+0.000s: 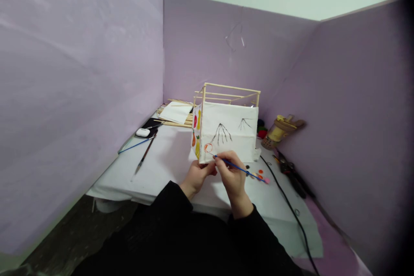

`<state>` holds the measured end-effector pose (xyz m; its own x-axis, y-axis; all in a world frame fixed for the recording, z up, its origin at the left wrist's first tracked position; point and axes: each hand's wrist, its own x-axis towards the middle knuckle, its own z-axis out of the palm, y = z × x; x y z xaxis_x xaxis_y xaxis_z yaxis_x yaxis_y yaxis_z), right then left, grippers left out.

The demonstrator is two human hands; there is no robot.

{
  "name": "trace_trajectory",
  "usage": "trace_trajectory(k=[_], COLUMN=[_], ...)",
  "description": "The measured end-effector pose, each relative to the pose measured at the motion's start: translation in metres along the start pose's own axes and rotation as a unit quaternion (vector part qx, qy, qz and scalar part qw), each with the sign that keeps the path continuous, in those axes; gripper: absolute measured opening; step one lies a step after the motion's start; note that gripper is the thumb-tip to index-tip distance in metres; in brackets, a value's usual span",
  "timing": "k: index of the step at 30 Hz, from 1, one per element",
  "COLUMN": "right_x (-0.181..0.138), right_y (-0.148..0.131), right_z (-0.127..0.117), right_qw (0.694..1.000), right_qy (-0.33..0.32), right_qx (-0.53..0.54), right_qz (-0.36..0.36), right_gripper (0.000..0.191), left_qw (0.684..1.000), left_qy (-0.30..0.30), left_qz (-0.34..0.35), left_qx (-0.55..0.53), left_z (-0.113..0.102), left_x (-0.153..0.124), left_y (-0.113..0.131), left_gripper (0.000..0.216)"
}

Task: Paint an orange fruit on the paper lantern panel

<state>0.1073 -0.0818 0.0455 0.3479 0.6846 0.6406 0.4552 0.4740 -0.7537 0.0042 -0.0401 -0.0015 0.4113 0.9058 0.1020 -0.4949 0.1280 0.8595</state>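
A box-shaped frame of thin wooden sticks, partly covered in white sheet [244,142], stands tilted over the table in front of me. Its front panel bears dark branching lines and an orange circle outline [208,148] near the lower left; painted fruit shapes [196,131] show on the side panel. My left hand [196,177] grips the frame's lower left edge, with some fingers hidden behind it. Pinched in my right hand [232,177] is a thin blue paintbrush [237,167], its tip at the orange circle.
Paint dabs [260,171] lie right of my right hand. Beyond them are a black cable [284,189], pliers [291,172] and a yellowish container [277,133]. Leftward lie a brown brush [148,152], a blue brush [134,144], a white case [142,132] and wooden sticks [176,123]. Purple partitions [200,43] enclose the table.
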Motion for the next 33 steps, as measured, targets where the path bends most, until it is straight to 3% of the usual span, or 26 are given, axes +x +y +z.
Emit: trace_trajectory(k=[5, 22, 28, 33], right_x=[-0.0012, -0.0008, -0.0005, -0.0019], right_y=[0.0051, 0.0051, 0.0034, 0.0054], right_z=[-0.0012, 0.0033, 0.0041, 0.0032], right_qw=[0.997, 0.997, 0.999, 0.998], right_qy=[0.036, 0.063, 0.037, 0.058], right_qx=[0.038, 0.006, -0.021, 0.008], right_qz=[0.053, 0.033, 0.022, 0.019], right_gripper=[0.013, 0.015, 0.013, 0.014], left_qw=[1.000, 1.000, 1.000, 1.000], left_qy=[-0.008, -0.012, -0.004, -0.007], left_qz=[-0.001, -0.004, -0.005, -0.006], left_qx=[0.003, -0.009, -0.006, -0.001], left_z=[-0.0002, 0.0012, 0.0005, 0.0008], left_x=[-0.0005, -0.0008, -0.0002, -0.0004], left_y=[0.0006, -0.0002, -0.0008, 0.0000], left_gripper=[0.028, 0.027, 0.027, 0.028])
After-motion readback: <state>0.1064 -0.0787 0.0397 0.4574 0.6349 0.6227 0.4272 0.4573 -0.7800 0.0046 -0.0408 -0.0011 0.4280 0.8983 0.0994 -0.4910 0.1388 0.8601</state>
